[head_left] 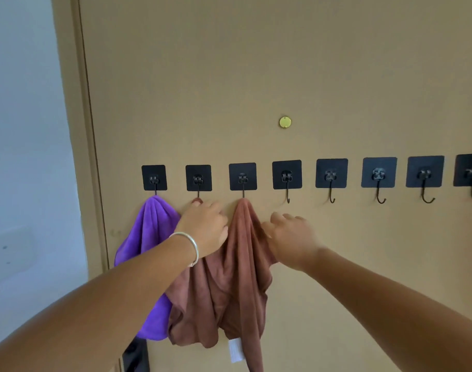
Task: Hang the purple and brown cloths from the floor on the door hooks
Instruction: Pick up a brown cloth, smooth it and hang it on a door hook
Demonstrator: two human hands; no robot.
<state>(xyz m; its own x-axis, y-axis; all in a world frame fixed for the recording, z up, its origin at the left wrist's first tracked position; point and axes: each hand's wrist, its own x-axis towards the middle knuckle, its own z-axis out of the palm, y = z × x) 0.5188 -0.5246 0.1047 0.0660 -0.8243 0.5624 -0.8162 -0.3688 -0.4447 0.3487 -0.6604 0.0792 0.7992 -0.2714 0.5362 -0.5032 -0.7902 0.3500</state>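
A purple cloth (151, 237) hangs from the first hook (154, 179) at the left end of a row of black square hooks on the tan door (283, 63). A brown cloth (229, 291) drapes from the second hook (198, 179) and the third hook (242, 179). My left hand (205, 226), with a silver bangle on its wrist, grips the brown cloth just under the second hook. My right hand (291, 234) rests with spread fingers against the cloth's right edge, below and between the third hook and the fourth hook (287, 178).
Several bare hooks (379, 178) continue to the right along the door. A round brass disc (285, 122) sits above the row. The door frame (79, 130) and a pale wall (22, 157) lie to the left. A dark object (135, 355) stands low by the frame.
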